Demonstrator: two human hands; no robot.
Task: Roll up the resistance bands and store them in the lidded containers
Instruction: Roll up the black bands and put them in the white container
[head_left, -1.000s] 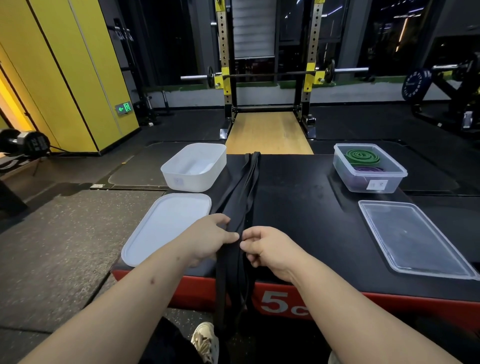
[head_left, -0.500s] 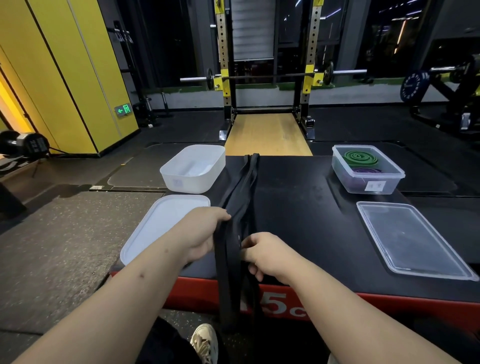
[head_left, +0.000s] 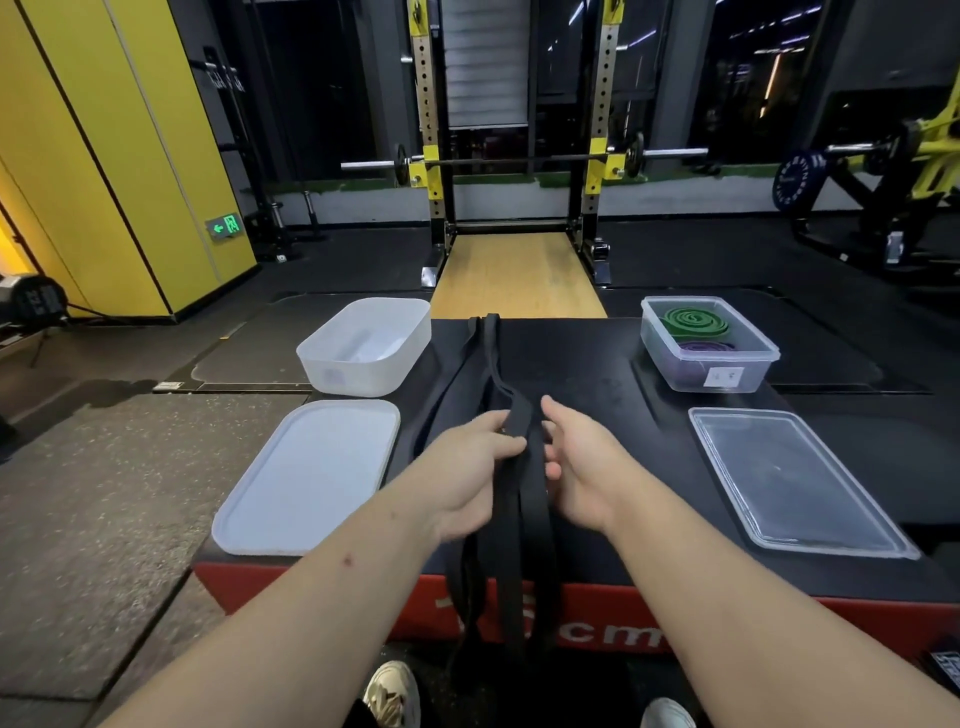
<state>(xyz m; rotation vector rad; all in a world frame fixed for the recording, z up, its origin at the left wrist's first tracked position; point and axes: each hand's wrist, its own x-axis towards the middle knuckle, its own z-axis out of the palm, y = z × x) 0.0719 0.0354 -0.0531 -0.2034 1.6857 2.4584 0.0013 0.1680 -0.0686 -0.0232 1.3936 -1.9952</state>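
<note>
A long black rubber resistance band (head_left: 519, 519) is lying lengthwise down the middle of the black padded tabletop (head_left: 597, 364), its near loops hanging over the red front edge. The left hand (head_left: 467, 467) is pinching one strand of it, with its grip closed, thumb pressing on top and fingers reaching alongside. The right hand (head_left: 584, 462) is sitting just right of the band, grip loose and mostly open, bent fingertips touching the band's side without clasping it. Left of the band, an opaque white plastic container (head_left: 358, 376) is standing toward the far end, its flat white lid (head_left: 306, 478) lying nearer. Right of the band, a clear plastic container (head_left: 685, 376) is holding a rolled green band (head_left: 693, 322) and a rolled purple band (head_left: 706, 347) — its clear flat lid (head_left: 795, 478) is lying nearer, apart from it.
</note>
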